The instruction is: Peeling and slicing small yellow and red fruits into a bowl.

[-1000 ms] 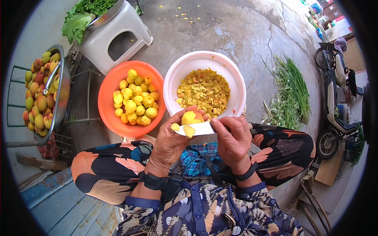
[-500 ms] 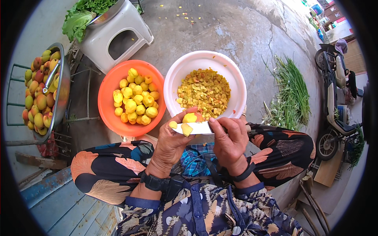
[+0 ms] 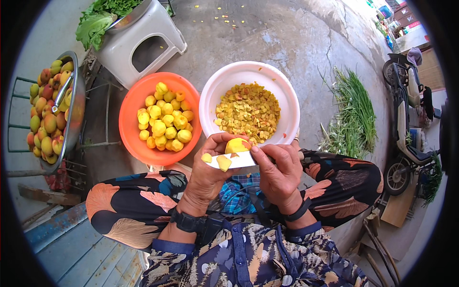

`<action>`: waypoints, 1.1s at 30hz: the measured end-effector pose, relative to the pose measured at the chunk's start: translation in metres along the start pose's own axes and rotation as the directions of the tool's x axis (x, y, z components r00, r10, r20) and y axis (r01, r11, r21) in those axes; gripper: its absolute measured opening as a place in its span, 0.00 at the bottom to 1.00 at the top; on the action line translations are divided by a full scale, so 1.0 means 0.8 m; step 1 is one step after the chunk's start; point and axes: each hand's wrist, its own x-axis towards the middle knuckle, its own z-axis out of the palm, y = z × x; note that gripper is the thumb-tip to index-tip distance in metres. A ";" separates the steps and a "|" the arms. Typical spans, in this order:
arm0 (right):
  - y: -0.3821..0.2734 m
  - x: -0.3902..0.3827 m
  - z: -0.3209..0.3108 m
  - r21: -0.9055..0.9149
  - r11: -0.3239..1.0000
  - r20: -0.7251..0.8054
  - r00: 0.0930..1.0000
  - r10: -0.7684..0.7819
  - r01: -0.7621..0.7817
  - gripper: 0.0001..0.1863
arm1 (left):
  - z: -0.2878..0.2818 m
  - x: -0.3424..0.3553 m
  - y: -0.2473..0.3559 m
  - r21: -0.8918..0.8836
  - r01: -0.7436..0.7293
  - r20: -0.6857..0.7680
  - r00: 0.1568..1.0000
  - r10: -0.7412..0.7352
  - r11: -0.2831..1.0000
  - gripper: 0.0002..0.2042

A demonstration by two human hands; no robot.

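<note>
My left hand [image 3: 208,165] is closed round a partly peeled yellow fruit [image 3: 235,145], which looks like a peach or an apricot. Some reddish skin still shows on its right side. In my right hand [image 3: 279,167] I grip a knife with a broad pale blade [image 3: 243,160]; its handle is mostly hidden by my fingers. The blade lies across just below the fruit, its far end reaching my left fingers. On the blade sits a cut piece of peel [image 3: 224,163], with smaller bits beside it. Both hands are above the near rim of a white basin [image 3: 210,112] holding many peel pieces [image 3: 248,112].
An orange basin [image 3: 130,131] of peeled yellow fruits [image 3: 167,120] stands left of the white one. Farther left, a metal basin [image 3: 76,110] holds unpeeled fruits [image 3: 49,122] and a peeler [image 3: 62,93]. Green stalks [image 3: 351,112] lie on the floor, right. A stool [image 3: 138,43] stands behind.
The fruit has turned in my left hand and shows more bare yellow flesh. The knife has shifted slightly down, and the peel pieces on its blade sit a little farther left.
</note>
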 end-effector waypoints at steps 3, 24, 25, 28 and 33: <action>0.002 -0.002 0.000 -0.016 1.000 0.019 1.000 -0.015 0.016 0.24 | -0.004 -0.001 -0.001 0.032 0.016 0.003 1.000 -0.016 0.999 0.33; -0.008 -0.002 0.004 -0.018 0.999 -0.008 0.999 -0.036 0.036 0.26 | 0.002 0.004 0.008 -0.133 0.107 0.023 0.994 -0.104 0.985 0.35; -0.008 -0.003 0.006 -0.020 0.999 -0.007 0.999 -0.035 0.034 0.26 | 0.003 0.003 0.006 -0.154 0.115 0.014 0.993 -0.115 0.981 0.35; -0.008 -0.005 0.008 -0.025 0.999 0.002 0.999 -0.044 0.044 0.27 | -0.006 0.000 -0.001 -0.183 0.120 0.004 0.993 -0.121 0.976 0.38; -0.008 -0.006 0.007 -0.037 0.998 0.023 0.999 -0.043 0.043 0.28 | -0.009 -0.006 -0.005 -0.181 0.120 -0.023 0.992 -0.126 0.976 0.39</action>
